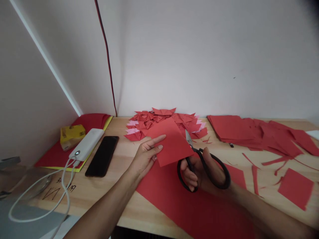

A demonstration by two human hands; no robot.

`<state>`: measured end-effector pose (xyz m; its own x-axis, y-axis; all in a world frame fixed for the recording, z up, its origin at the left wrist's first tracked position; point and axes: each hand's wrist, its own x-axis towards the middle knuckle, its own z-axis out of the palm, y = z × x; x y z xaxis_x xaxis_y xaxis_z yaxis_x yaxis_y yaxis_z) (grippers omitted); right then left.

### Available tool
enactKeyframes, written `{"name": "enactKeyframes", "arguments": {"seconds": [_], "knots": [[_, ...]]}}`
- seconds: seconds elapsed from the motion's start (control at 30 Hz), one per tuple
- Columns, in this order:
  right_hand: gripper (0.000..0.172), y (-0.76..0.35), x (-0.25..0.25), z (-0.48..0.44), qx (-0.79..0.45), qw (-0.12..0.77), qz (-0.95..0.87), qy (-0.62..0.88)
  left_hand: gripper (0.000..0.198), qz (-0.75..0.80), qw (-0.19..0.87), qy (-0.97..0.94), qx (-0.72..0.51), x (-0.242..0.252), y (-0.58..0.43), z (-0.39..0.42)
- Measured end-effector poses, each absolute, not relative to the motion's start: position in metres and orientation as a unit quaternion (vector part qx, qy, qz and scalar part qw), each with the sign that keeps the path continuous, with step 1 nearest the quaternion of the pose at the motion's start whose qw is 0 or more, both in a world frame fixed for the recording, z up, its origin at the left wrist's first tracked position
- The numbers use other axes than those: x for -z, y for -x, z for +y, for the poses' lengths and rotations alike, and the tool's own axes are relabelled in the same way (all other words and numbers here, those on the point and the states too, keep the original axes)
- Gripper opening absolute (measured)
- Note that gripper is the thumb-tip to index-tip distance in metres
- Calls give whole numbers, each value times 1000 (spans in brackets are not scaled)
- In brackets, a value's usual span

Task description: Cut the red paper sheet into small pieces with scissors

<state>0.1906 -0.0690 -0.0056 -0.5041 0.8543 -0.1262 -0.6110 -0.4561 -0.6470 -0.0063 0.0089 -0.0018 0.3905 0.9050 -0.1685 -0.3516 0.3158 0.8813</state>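
Between thumb and fingers, my left hand [149, 152] pinches a red paper square [171, 142], raised above the table. My right hand [199, 169] has its fingers through the black loop handles of a pair of scissors [189, 139]. The scissor blades point up and away, at the right edge of the square; the handles are spread apart. Part of the blades is hidden by the paper, so I cannot tell whether they touch it. Below both hands lies a large red sheet [199, 212], partly covered by my right forearm.
Folded red and pink paper pieces [161, 116] are heaped by the wall. Red paper stacks [229, 127], thin strips [254, 179] and a loose square [296, 189] lie right. A black phone [102, 156], white power bank [87, 142] with cable and yellow packet [72, 136] lie left.
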Motion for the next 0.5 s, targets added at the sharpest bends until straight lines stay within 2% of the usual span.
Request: {"name": "enactKeyframes", "arguments": {"seconds": [0.3,0.5], "knots": [[72,-193,1,-69,-818,436,-297,229,48,338,769,-373,-394,4,9,12],[76,-194,6,-68,-748,440,-357,344,46,357,724,-408,-426,5,7,13]]}}
